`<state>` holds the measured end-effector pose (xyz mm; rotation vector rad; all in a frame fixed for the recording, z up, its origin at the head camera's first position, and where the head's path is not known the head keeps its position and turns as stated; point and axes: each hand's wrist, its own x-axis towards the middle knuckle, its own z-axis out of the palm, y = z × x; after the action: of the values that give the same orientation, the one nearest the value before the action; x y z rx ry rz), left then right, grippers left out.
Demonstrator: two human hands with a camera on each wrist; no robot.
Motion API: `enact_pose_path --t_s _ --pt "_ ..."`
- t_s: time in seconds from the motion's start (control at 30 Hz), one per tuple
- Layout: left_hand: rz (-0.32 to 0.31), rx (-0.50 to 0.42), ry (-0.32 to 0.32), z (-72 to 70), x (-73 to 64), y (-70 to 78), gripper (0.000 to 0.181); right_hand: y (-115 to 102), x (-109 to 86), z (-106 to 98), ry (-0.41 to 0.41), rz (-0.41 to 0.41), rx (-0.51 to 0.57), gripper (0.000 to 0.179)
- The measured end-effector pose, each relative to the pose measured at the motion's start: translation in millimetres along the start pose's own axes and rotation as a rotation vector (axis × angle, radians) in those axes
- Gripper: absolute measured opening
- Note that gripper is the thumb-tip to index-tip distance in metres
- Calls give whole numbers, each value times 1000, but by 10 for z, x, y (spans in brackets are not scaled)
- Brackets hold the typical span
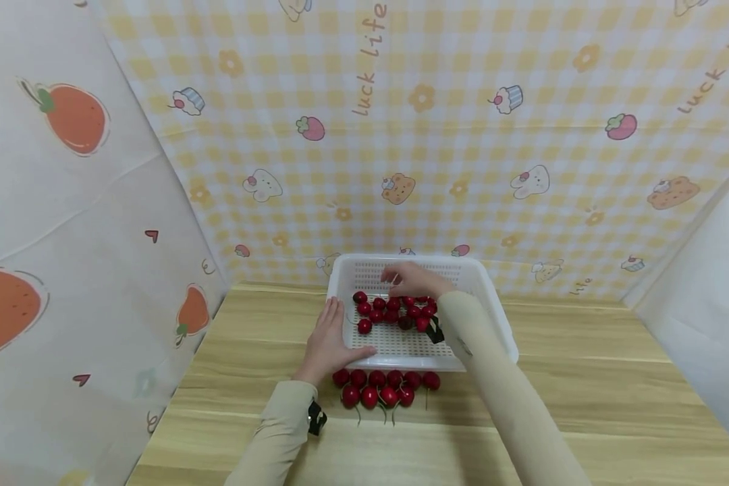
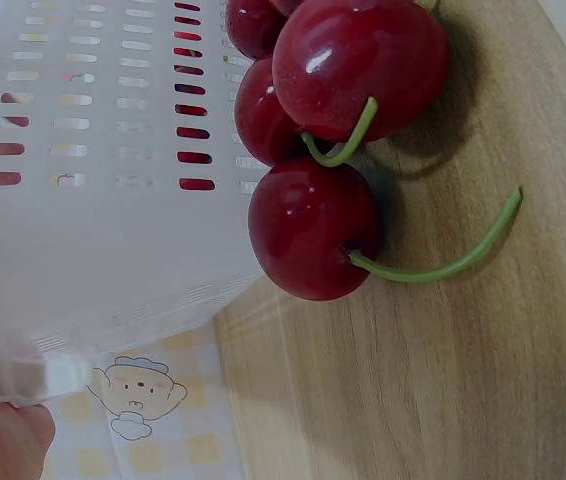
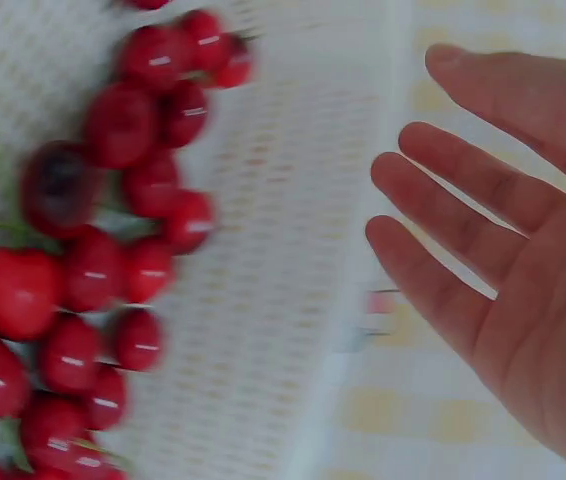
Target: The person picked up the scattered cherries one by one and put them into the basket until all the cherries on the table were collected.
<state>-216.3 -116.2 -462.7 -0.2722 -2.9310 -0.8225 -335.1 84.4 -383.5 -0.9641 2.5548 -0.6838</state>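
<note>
A white perforated plastic basket (image 1: 401, 361) stands on the wooden table, with many dark red cherries (image 1: 391, 315) bunched across its floor. My left hand (image 1: 328, 341) holds the basket's near left corner, fingers along the left side and thumb over the front rim. In the left wrist view only a bit of that hand (image 2: 3, 440) shows, at the basket's edge. My right hand (image 1: 416, 279) is over the back part of the basket, past the cherries. In the right wrist view, this hand (image 3: 523, 240) has its fingers extended and apart, with nothing in them.
Two rows of stemmed cherries (image 1: 369, 397) lie on the wooden table (image 1: 249, 337) close against the basket's front wall. A yellow checked cloth (image 1: 340, 162) with printed cartoons hangs right behind the basket. White printed cloth (image 1: 97, 223) borders the left side.
</note>
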Motion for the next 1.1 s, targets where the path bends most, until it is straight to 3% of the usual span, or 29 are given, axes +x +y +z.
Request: enact_pose_path --t_s 0.23,0.37,0.43,0.53,0.67,0.73,0.9,1.1 --pt "13 3 15 -45 -4 23 116 -393 -721 -147 131 -196 -172 25" --pt "10 3 16 -38 5 4 116 -532 -1218 -66 195 -305 -237 22" --pt "6 -2 10 -23 10 -8 117 -554 -1425 49 180 -320 -223 21" --pt "0 -2 3 5 16 -17 118 -532 -1647 288 99 -278 -177 22" --pt "-5 -8 3 20 13 -16 119 -411 -1771 672 1 -182 -146 32" --pt "-4 -13 4 16 10 -13 119 -326 -1791 852 -6 -142 -164 39" --pt "-11 -13 0 8 5 -4 119 -134 -1781 1155 76 -100 -227 51" --pt "-11 -34 9 -11 -13 19 118 45 -1703 1317 167 -96 -267 55"
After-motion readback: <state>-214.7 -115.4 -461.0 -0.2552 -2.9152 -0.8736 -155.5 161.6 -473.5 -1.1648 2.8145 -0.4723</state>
